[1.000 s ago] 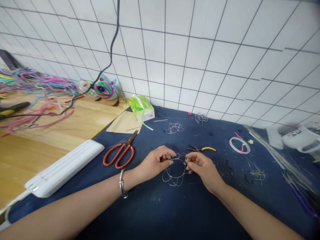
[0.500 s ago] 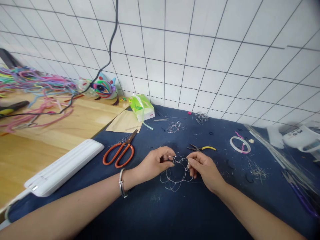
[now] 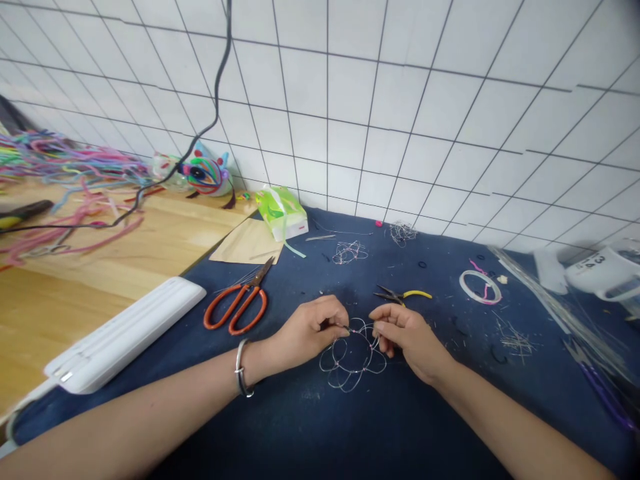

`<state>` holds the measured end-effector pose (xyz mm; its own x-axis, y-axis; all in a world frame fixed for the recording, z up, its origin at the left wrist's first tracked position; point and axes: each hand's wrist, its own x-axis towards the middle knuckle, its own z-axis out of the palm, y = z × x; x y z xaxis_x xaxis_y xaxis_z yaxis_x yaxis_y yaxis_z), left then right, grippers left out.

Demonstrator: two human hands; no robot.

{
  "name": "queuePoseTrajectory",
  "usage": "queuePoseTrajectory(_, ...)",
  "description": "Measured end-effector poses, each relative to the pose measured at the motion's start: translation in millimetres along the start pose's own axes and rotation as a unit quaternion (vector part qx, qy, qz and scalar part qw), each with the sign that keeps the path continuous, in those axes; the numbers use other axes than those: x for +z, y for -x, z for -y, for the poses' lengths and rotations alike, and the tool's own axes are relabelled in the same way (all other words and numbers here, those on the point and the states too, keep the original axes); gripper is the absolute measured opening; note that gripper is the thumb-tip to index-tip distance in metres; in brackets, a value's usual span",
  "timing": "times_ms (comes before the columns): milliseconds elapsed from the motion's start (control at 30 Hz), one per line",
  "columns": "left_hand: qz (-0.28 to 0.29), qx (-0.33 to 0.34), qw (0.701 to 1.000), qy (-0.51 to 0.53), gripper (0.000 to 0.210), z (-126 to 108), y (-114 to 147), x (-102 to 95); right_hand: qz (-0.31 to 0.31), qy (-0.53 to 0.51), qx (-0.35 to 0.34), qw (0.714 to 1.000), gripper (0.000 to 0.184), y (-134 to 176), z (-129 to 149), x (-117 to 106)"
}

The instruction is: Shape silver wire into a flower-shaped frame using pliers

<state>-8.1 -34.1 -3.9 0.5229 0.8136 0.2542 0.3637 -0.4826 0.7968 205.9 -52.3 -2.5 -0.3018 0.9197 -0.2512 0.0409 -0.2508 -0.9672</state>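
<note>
Between my hands is a flower-shaped wire ring [image 3: 351, 371], thin silvery wire with looped petals around a central circle and small pinkish spots at the joins. My left hand [image 3: 320, 323], with a silver bangle on the wrist, pinches the ring's upper left part between thumb and fingertips. At the upper right, my right hand [image 3: 403, 333] has thumb and fingers closed on the wire of a petal; the exact grip is partly hidden by the fingers. Just beyond the right hand lie yellow-handled pliers [image 3: 404, 294]. Orange-handled scissors [image 3: 243, 300] rest left of my left hand.
A white power strip [image 3: 125, 337] lies at the left. Farther back are a green tissue pack [image 3: 281, 212], a second wire shape [image 3: 350, 252] and a wire tangle [image 3: 403, 233]. On the right are a white ring spool [image 3: 480, 287], wire scraps [image 3: 517, 341] and purple-handled pliers [image 3: 600, 387].
The left fingers have closed more tightly at the ring's upper left. The wire flower has shifted slightly down, with its near petals lower. My right hand has barely moved.
</note>
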Motion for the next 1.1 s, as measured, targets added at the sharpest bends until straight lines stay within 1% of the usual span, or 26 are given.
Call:
queuePoseTrajectory(133, -0.01, -0.015, 1.0, -0.001, 0.009, 0.0, 0.0, 0.4, -0.013, -0.021, -0.011, 1.0, 0.016, 1.9, 0.4, 2.2)
queuePoseTrajectory(300, -0.037, 0.004, 0.999, -0.006, 0.01, -1.3, 0.0, -1.0, 0.013, -0.058, 0.012, 0.998, 0.016, 2.1, 0.2, 1.8)
queuePoseTrajectory(433, -0.072, 0.0, 0.997, 0.012, 0.01, -3.0, 2.2, -0.9, 0.032, -0.029, 0.018, 0.999, 0.015, 2.6, 1.9, 1.8)
queuePoseTrajectory(533, -0.082, -0.043, 0.994, 0.056, 0.011, -0.3, 2.9, 1.1, 0.036, 0.006, 0.016, 0.999, 0.013, 4.0, 2.0, 3.2)
queuePoseTrajectory(667, -0.078, -0.115, 0.978, 0.157, 0.014, 4.4, 0.7, 2.3, 0.03, 0.047, -0.002, 0.998, 0.015, 5.4, 0.4, 6.0)
queuePoseTrajectory(800, -0.066, -0.155, 0.958, 0.233, 0.016, 4.7, -2.5, 0.1, 0.032, 0.05, -0.039, 0.997, 0.019, 5.1, -0.6, 7.6)
queuePoseTrajectory(900, -0.055, -0.166, 0.948, 0.266, 0.017, 4.7, -3.0, -0.9, 0.029, 0.062, -0.034, 0.997, 0.018, 4.6, -1.1, 6.9)
queuePoseTrajectory(1100, -0.024, -0.159, 0.937, 0.311, 0.016, 4.6, -1.4, -1.1, 0.02, 0.08, -0.02, 0.996, 0.018, 4.6, -3.8, 4.3)
